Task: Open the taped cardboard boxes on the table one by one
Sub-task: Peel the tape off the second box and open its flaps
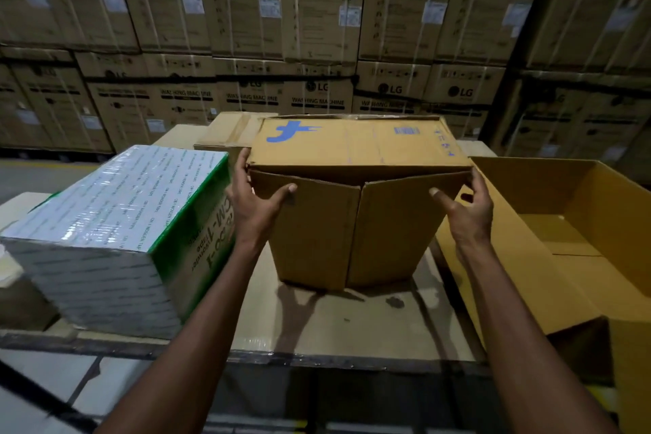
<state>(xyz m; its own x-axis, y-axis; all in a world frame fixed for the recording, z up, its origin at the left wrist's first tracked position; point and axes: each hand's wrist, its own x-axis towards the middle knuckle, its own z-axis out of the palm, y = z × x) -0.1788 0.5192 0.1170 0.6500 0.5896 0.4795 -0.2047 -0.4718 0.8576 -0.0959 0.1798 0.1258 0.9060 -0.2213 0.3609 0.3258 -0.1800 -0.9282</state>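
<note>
Brown cardboard box point(355, 166) held between both hands — tilted, flaps facing the camera. Left hand point(259, 203) clamps its left edge, thumb on a flap; right hand point(465, 208) likewise grips the right edge.

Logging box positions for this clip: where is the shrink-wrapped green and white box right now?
In the head view the wrapped box sits at the left of the table, just left of the left hand, which grips the brown box.
</note>
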